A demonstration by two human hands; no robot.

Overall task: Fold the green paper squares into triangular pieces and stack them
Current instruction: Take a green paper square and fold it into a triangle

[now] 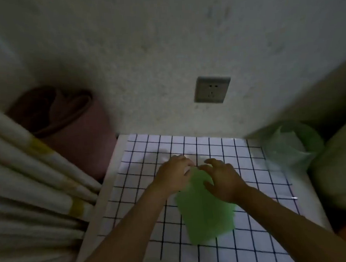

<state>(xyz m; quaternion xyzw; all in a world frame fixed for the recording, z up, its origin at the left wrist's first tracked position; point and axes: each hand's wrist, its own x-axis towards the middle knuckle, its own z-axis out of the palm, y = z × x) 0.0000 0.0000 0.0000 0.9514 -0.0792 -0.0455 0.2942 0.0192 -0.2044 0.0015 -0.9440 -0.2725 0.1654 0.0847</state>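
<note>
We see the green paper (206, 215) lying mid bench (250, 167), blurred. At its 11 o'clock the left hand (174, 173) pinches the far corner; at 1 o'clock the right hand (223, 181) is spread, fingertips pressing it.

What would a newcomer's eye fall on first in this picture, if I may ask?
The bright green paper lies on the white, black-gridded table in the lower middle, with the left hand and right hand meeting at its far edge; blur hides their grip. Behind, a grey wall socket sits on the wall, and a green plastic bag slumps at the table's right.
</note>
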